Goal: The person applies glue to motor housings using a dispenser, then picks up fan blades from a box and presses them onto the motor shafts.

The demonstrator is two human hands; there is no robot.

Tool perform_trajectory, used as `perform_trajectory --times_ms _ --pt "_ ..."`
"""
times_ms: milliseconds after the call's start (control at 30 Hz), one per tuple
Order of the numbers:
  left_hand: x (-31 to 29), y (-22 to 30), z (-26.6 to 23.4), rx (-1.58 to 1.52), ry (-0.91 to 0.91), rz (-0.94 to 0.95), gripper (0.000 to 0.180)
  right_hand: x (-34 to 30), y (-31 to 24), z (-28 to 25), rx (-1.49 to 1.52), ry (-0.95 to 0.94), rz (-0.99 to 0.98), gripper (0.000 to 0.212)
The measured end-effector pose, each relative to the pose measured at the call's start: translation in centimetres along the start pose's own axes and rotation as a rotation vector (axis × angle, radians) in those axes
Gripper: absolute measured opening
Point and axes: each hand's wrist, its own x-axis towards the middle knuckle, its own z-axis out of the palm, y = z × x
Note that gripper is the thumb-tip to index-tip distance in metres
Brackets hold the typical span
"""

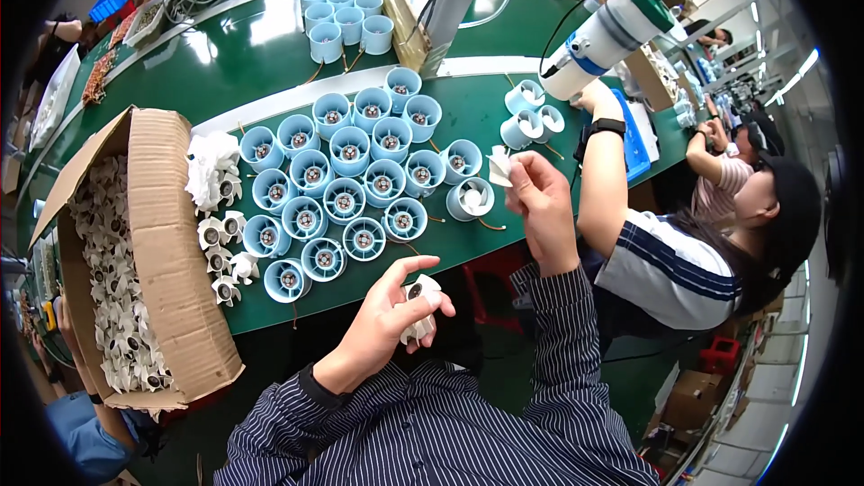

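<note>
My left hand [385,317] is closed around a white fan impeller [419,292] with a dark round hub; a second white one seems to sit lower in the same fingers. Between thumb and fingers, my right hand [547,211] pinches another white impeller [500,165], held above the bench. Just below it stands a light blue cylindrical housing [470,200] with a white impeller inside. To its left, several open blue housings [345,200] stand upright in a cluster, showing small round motors and spokes within. Loose white impellers [216,258] lie beside the cluster.
A cardboard box [184,261] full of white impellers stands at left. More blue housings [338,7] line the far bench, behind a metal post [454,9]. At right, a co-worker's arm [601,171] reaches to a hanging white-and-green cylinder [607,36], near housings with impellers [520,130].
</note>
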Motion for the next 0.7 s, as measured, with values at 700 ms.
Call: perform_trajectory --times_ms 700 --pt "-1.3 1.0 -0.8 0.373 -0.011 0.148 0.055 4.8 -0.1 2.3 -1.366 -0.031 -0.422 0.013"
